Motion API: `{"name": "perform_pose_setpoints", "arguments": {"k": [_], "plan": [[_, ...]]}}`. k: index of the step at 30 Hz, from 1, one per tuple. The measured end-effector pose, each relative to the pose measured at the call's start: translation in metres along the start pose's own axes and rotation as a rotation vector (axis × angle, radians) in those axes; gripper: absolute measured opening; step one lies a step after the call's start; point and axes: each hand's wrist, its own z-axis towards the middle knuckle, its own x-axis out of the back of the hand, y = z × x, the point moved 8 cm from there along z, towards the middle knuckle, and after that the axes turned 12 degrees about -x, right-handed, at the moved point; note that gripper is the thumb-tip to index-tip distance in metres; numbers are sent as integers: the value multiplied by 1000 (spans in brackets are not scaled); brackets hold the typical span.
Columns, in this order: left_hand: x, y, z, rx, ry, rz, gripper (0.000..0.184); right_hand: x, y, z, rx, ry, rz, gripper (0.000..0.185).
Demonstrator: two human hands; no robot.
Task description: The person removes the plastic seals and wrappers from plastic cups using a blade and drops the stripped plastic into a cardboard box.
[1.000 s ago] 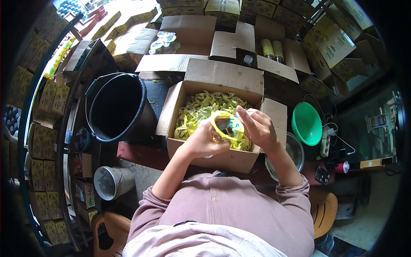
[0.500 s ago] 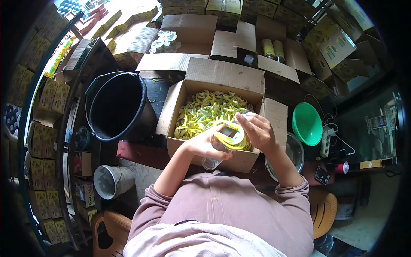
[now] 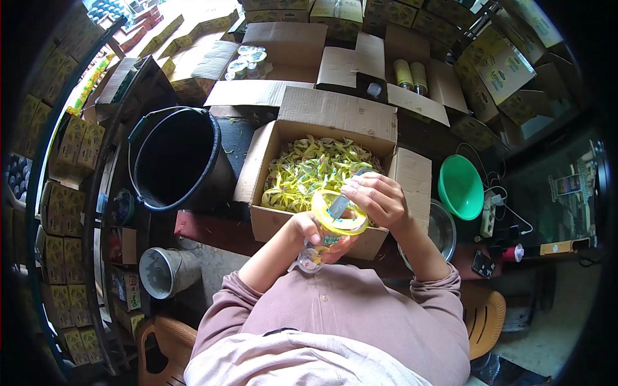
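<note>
My left hand [image 3: 309,233] is wrapped round a clear plastic cup [image 3: 329,241] with printing on its side and a yellow rim, tilted over the near edge of the open cardboard box. Between the fingers of my right hand [image 3: 376,196] is a flat grey blade [image 3: 339,206], its end at the cup's top. A clear round base [image 3: 309,258] shows below my left hand. Yellow-green printed strips [image 3: 309,170] fill the cardboard box [image 3: 338,109] behind the cup.
A black bucket [image 3: 177,161] stands left of the box, with a grey bucket [image 3: 168,273] lower down. On the right are a green bowl [image 3: 461,186], a metal basin [image 3: 444,228], cables and a phone [image 3: 483,264]. Open boxes with cups [image 3: 248,63] and cylinders [image 3: 410,76] stand behind.
The cup has turned and tipped, so its printed side now shows. My right hand has moved left and down over its rim, with the grey blade now in clear view.
</note>
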Motion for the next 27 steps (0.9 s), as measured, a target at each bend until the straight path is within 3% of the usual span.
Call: {"name": "perform_pose_setpoints", "arguments": {"k": [6,9,12,15,16,17,19,22,23,27], "plan": [[-18,-2,8,41,-75,-258,52,2,-1,3,-4,34,36,24],[-23,-5,7,55,-271,-388,58,0,0,1,-12,34,51,23],[-26,-6,10,52,-272,-495,58,0,1,0,-28,15,62,23],[14,-1,-2,94,-33,16,63,2,4,0,-34,11,8,23],[12,10,-1,51,171,243,74,1,7,-1,-32,-3,-27,21],[12,17,-3,80,228,266,79,2,7,0,-33,-4,-49,21],[20,30,-9,275,270,553,79,4,7,3,-35,-8,-89,21],[5,79,-4,-60,487,1300,67,4,15,4,-58,-22,-173,22],[9,83,-12,-114,608,1230,73,4,19,4,-72,-28,-204,22],[-13,85,-10,44,535,2084,73,-6,26,-1,-121,-90,-267,19]]}}
